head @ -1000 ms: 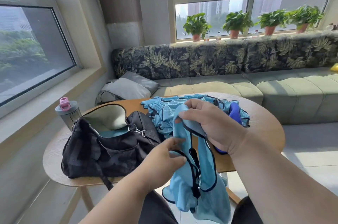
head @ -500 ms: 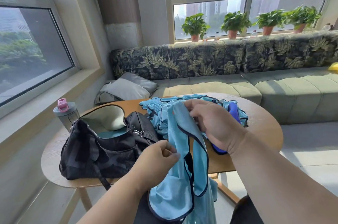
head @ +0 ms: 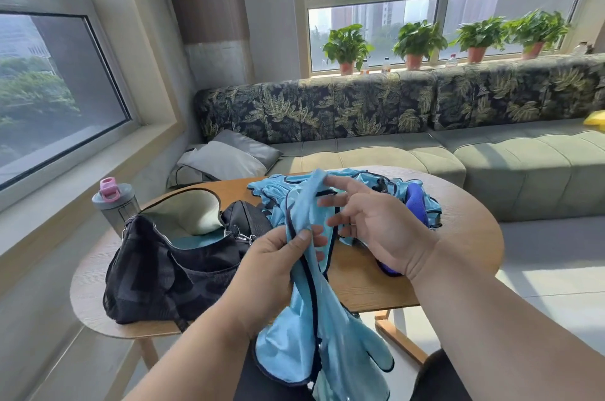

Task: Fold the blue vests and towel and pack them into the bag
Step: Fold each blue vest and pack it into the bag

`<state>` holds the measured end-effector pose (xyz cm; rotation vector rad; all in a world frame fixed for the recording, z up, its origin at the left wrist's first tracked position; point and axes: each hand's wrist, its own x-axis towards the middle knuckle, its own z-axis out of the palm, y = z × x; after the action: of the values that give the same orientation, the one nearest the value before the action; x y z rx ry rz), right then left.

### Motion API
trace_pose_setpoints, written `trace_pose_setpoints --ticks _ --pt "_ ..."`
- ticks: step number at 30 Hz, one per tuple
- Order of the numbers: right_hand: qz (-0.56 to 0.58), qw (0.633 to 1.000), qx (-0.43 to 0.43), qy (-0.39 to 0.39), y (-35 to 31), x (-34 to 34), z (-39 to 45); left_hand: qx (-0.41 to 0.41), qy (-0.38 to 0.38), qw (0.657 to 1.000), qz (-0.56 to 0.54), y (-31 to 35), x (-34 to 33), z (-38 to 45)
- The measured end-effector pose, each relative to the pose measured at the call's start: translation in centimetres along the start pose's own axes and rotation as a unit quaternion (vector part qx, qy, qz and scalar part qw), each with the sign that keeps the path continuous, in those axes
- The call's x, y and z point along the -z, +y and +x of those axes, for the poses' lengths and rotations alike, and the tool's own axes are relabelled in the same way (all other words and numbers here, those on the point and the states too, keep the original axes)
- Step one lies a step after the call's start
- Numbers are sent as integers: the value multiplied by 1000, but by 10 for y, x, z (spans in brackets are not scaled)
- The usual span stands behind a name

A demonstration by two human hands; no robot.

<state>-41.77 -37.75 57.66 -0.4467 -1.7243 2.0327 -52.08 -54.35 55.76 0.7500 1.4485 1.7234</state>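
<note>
Left hand (head: 271, 266) pinched a light-blue vest (head: 307, 312) w/ dark trim, thumb on top of the fabric, fingers curled under. Right hand (head: 376, 227) sat behind the vest's upper strap, fingers spread & nearly straight, strap draped over the index fingertip. Vest hung down in front of the table edge toward the lap. Pile of more blue vests (head: 357, 194) lay on the wooden table (head: 458, 230), a darker blue item among them. Black bag (head: 170, 266) stood open on the table's left, sth pale blue inside. Grey bottle (head: 113, 205) w/ pink cap stood just behind the bag
</note>
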Motion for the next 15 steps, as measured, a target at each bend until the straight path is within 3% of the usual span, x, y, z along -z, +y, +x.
trace_pose_setpoints --ticks 3,9,15 --pt "-56 996 -62 -26 27 9 5 -27 6 996 -87 23 7 3" --pt "-186 944 -195 -193 91 12 -6 -43 -30 970 -239 55 25 4" --pt "-249 915 -259 -182 94 17 -7 -78 -27 975 -208 59 40 4"
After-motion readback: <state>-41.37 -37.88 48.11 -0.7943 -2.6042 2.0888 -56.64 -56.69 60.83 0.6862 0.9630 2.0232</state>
